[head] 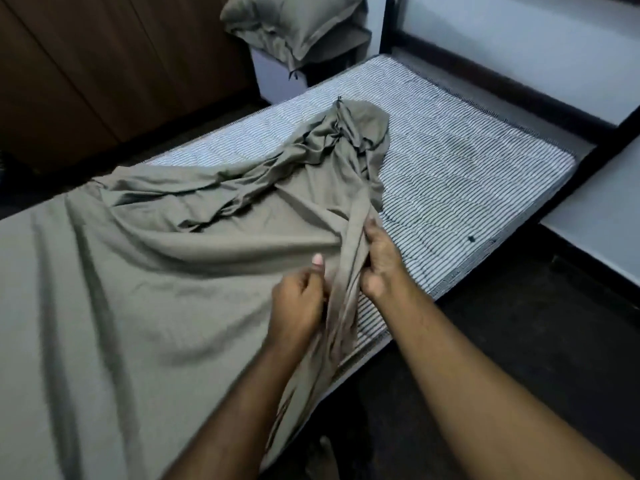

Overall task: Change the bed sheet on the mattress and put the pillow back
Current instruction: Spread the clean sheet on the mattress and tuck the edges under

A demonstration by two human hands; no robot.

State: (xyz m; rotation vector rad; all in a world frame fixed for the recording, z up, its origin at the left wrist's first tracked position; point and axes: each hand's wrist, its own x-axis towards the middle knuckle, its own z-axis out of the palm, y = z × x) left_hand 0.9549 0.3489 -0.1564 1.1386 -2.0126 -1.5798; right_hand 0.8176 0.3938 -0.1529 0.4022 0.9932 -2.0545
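The far and right part of the striped mattress (450,161) lies bare, so a hand could pass freely over it there, while the bunched ridge of the olive sheet (332,157) runs across the middle from the far end down to the near edge, where the left hand (299,299) and the right hand (379,261) both grip it. Beyond the bare part, the dark bed frame (491,88) and the wall close off the far and right sides. The pillow (294,26) sits past the mattress's far left corner, well apart from the sheet.
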